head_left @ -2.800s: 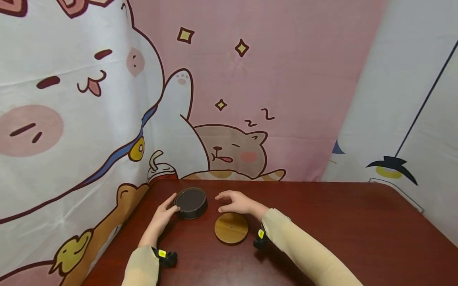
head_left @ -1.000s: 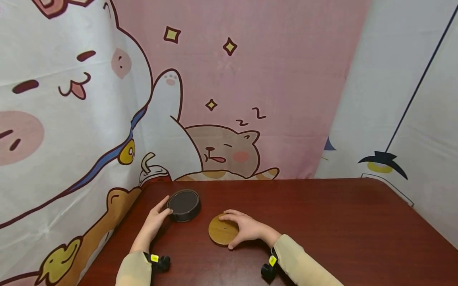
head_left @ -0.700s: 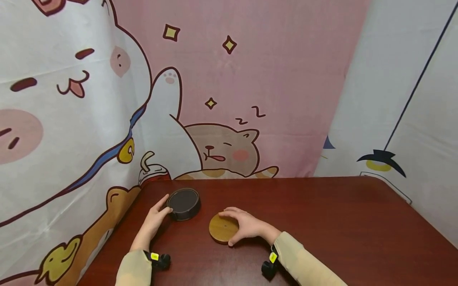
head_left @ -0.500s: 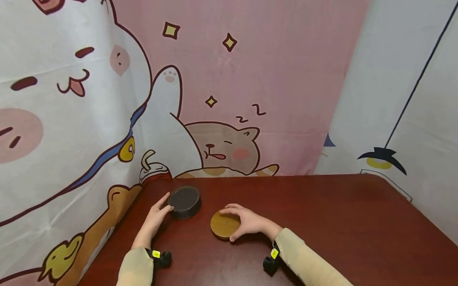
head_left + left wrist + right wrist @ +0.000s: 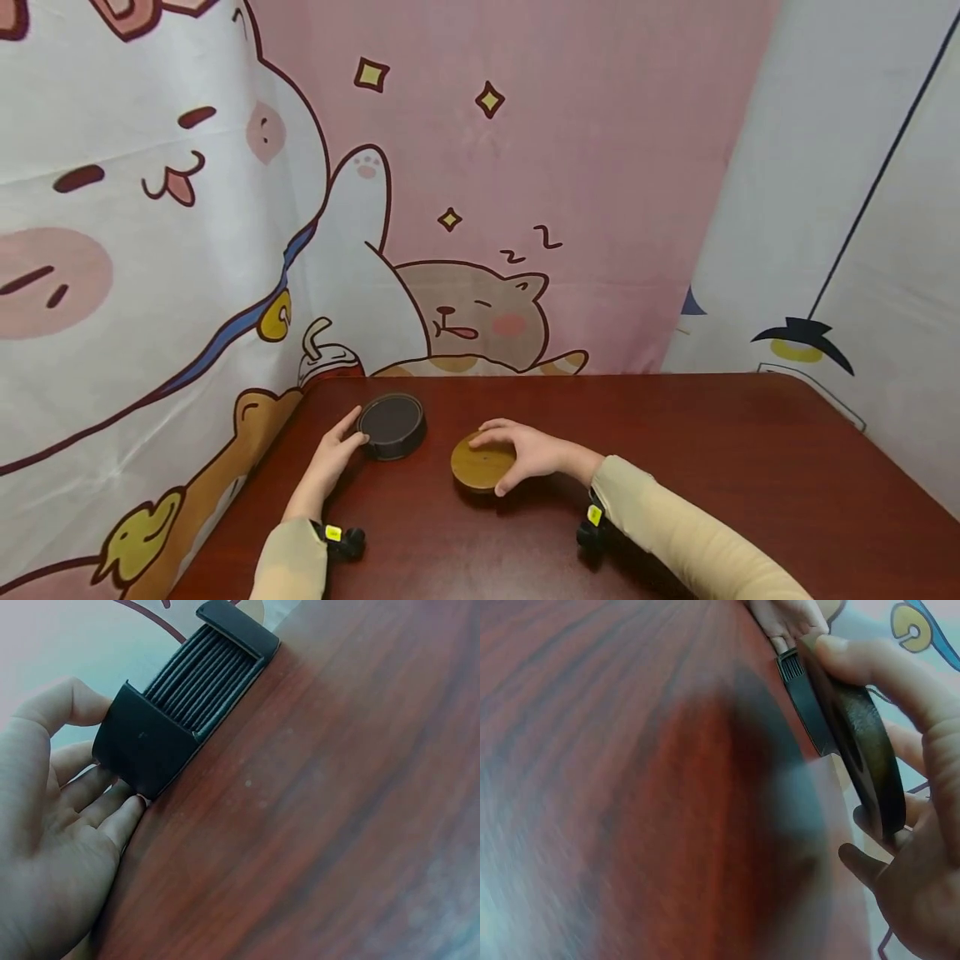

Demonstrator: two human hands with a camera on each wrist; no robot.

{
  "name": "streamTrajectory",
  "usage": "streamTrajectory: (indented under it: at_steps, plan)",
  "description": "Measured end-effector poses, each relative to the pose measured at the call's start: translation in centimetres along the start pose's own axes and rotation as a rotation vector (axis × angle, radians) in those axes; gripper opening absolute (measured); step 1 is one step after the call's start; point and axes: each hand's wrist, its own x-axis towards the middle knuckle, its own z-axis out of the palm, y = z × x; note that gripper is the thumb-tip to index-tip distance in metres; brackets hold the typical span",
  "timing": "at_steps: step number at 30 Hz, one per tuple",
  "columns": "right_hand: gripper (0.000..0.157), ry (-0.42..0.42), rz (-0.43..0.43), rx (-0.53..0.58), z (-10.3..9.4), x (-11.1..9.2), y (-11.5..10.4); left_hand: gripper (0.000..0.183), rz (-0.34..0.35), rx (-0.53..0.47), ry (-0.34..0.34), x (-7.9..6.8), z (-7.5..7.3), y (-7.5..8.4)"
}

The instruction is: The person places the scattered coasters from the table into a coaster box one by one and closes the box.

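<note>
A round black coaster holder (image 5: 392,423) sits on the table toward the back left. Through the opening in its side wall, the left wrist view shows a stack of thin black coasters (image 5: 201,679). My left hand (image 5: 332,460) holds the holder's near left side, the thumb and fingers curled against its wall (image 5: 146,742). To the right, a round wooden disc (image 5: 477,468) with a small mark at its centre is gripped at its edge by my right hand (image 5: 534,454). In the right wrist view this disc (image 5: 870,750) is raised off the tabletop, slightly tilted, with a shadow below.
The glossy reddish-brown table (image 5: 712,467) reaches to a printed cloth backdrop (image 5: 600,167) at its back and left. Each wrist carries a small black camera (image 5: 348,543) with a yellow label. The table's back edge lies just behind the coaster holder.
My right hand has come down to the wooden disc, taken hold of its edge and raised it slightly. My left hand stays at the coaster holder. The head view has shifted a little.
</note>
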Motion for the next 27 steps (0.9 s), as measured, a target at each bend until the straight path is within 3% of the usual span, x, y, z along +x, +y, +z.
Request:
streamTrajectory:
  at_steps: [6, 13, 20, 27]
  plan:
    - [0.073, 0.008, -0.014, -0.045, -1.8, -0.1, -0.9, 0.063, 0.023, 0.035, 0.015, 1.3, -0.2, -1.7]
    - [0.07, 0.024, -0.011, -0.095, -4.3, -0.4, -1.7, 0.061, -0.008, 0.013, 0.003, -0.4, 0.1, 0.3]
    - [0.07, 0.043, -0.005, -0.147, -6.4, -0.7, -2.5, 0.061, -0.006, 0.01, 0.006, -0.5, 0.0, 0.3]
    - [0.069, 0.065, 0.0, -0.155, -8.0, -0.8, -3.2, 0.062, 0.005, -0.009, 0.006, 0.3, -0.1, -0.5]
